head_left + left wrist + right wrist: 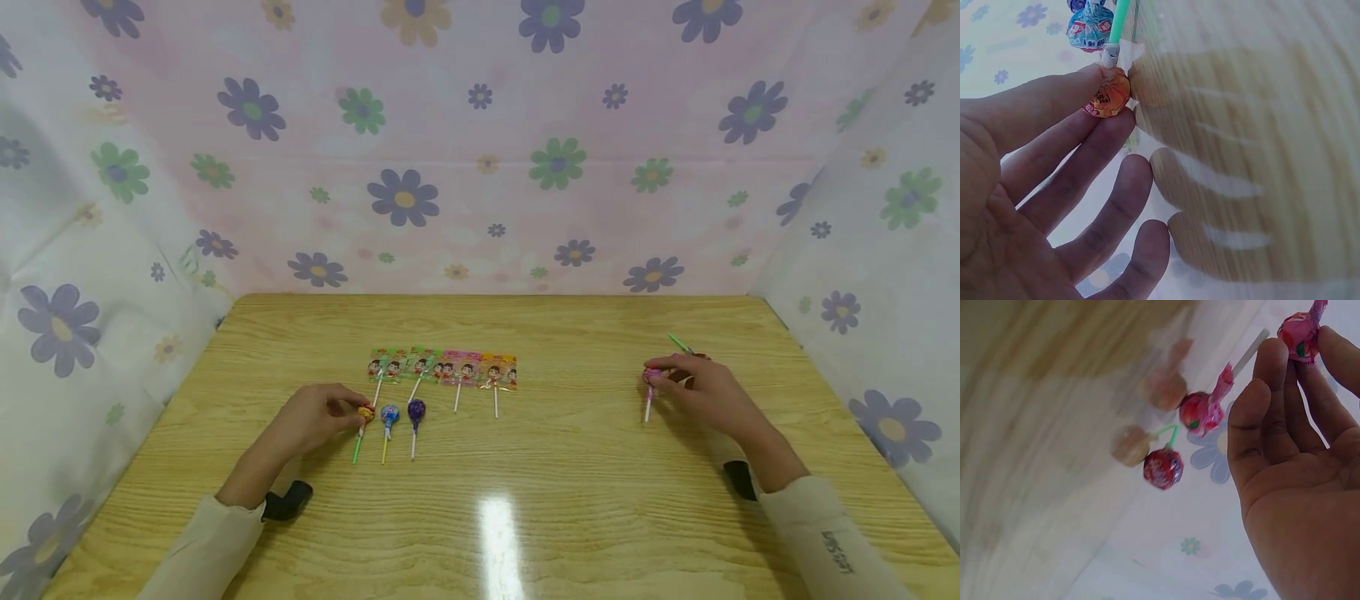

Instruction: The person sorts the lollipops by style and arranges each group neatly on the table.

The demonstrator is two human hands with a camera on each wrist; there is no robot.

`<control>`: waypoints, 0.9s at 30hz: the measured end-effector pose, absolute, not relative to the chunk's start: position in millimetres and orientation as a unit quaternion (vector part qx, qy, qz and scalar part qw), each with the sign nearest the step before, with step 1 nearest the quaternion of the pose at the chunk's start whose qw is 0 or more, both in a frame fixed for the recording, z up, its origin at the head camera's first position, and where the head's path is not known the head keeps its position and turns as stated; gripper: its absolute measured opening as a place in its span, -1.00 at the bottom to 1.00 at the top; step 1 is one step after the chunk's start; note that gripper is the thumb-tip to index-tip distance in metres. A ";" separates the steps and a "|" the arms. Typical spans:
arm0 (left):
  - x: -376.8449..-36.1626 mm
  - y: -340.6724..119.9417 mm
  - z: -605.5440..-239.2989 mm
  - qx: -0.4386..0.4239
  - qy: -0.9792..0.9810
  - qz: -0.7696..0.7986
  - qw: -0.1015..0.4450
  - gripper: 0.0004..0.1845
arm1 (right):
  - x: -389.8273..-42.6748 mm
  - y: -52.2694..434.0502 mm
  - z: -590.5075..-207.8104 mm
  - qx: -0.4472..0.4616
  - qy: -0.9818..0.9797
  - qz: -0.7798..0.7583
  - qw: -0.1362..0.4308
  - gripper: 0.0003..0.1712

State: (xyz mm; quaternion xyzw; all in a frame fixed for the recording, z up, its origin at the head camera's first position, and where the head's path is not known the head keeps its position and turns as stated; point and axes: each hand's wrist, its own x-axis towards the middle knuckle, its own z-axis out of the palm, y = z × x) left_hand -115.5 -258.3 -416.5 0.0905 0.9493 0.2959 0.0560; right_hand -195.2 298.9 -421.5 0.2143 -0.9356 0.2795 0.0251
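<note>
My left hand point(318, 421) pinches an orange-and-red wrapped lollipop point(1110, 94) between thumb and fingertip, its green stick pointing toward me in the head view. Beside it stand in line a blue lollipop point(389, 414) with a yellow stick and a purple lollipop point(417, 411) with a pale stick. At the right, my right hand point(701, 390) holds a pink lollipop point(1299, 334) by its wrapped ball, between thumb and fingers. Beyond that hand lie a second pink lollipop point(1199, 412) and a red lollipop point(1163, 469) with a green stick, both mostly hidden in the head view.
Behind the left group lies a row of flat lollipops in green point(386, 364), pink point(461, 368) and orange point(499, 372) wrappers, white sticks toward me. The wooden table point(555, 467) is enclosed by flowered cloth point(480, 133) at the back and sides.
</note>
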 end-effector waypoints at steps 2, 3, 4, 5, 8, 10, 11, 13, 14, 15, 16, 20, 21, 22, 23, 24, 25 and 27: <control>-115.5 -258.3 -416.6 0.091 0.949 0.295 0.055 -0.77 | -197.0 294.9 -422.8 0.217 -0.934 0.283 0.025 -0.65; -115.5 -258.2 -416.5 0.092 0.949 0.296 0.055 -0.77 | -197.7 293.2 -423.4 0.219 -0.933 0.284 0.023 -0.64; -115.5 -258.1 -416.4 0.092 0.949 0.296 0.055 -0.77 | -198.4 291.5 -423.9 0.221 -0.933 0.285 0.022 -0.64; -115.7 -258.0 -416.4 0.091 0.949 0.297 0.054 -0.77 | -199.0 289.8 -424.4 0.221 -0.932 0.286 0.021 -0.63; -115.7 -257.6 -416.0 0.092 0.949 0.297 0.054 -0.76 | -200.4 283.3 -425.4 0.228 -0.927 0.296 0.016 -0.63; -115.4 -257.4 -415.8 0.090 0.949 0.296 0.054 -0.76 | -201.3 277.5 -425.7 0.234 -0.925 0.299 0.015 -0.63; -115.3 -257.3 -415.9 0.090 0.949 0.296 0.054 -0.76 | -201.6 274.3 -425.8 0.240 -0.923 0.301 0.017 -0.64; -114.9 -257.3 -415.9 0.091 0.949 0.295 0.055 -0.75 | -201.9 267.0 -425.6 0.248 -0.920 0.302 0.020 -0.65; -114.8 -257.2 -415.9 0.092 0.949 0.296 0.055 -0.75 | -201.9 263.2 -425.7 0.249 -0.920 0.300 0.023 -0.66; -114.8 -257.2 -416.2 0.091 0.949 0.297 0.056 -0.75 | -201.9 259.4 -425.8 0.250 -0.920 0.300 0.022 -0.66; -114.8 -257.3 -416.3 0.092 0.949 0.298 0.056 -0.75 | -201.8 255.6 -426.0 0.248 -0.920 0.302 0.020 -0.66; -115.2 -257.8 -417.3 0.091 0.947 0.302 0.059 -0.75 | -201.4 239.4 -426.7 0.238 -0.919 0.315 -0.001 -0.63; -115.4 -258.0 -417.5 0.091 0.947 0.303 0.059 -0.76 | -201.4 235.3 -426.7 0.237 -0.917 0.320 -0.006 -0.62; -115.4 -258.1 -417.6 0.091 0.947 0.303 0.060 -0.76 | -201.5 231.3 -426.7 0.239 -0.916 0.321 -0.007 -0.63; -115.5 -258.2 -417.8 0.089 0.947 0.304 0.060 -0.76 | -201.8 227.0 -426.5 0.244 -0.914 0.323 -0.007 -0.63; -115.6 -258.4 -417.9 0.089 0.947 0.303 0.060 -0.76 | -202.1 223.0 -426.3 0.248 -0.914 0.322 -0.007 -0.63; -115.6 -258.6 -418.0 0.090 0.947 0.302 0.060 -0.76 | -202.3 218.8 -426.0 0.253 -0.913 0.321 -0.006 -0.64; -115.7 -258.9 -418.1 0.088 0.948 0.300 0.059 -0.76 | -202.4 210.3 -424.8 0.259 -0.910 0.323 -0.011 -0.65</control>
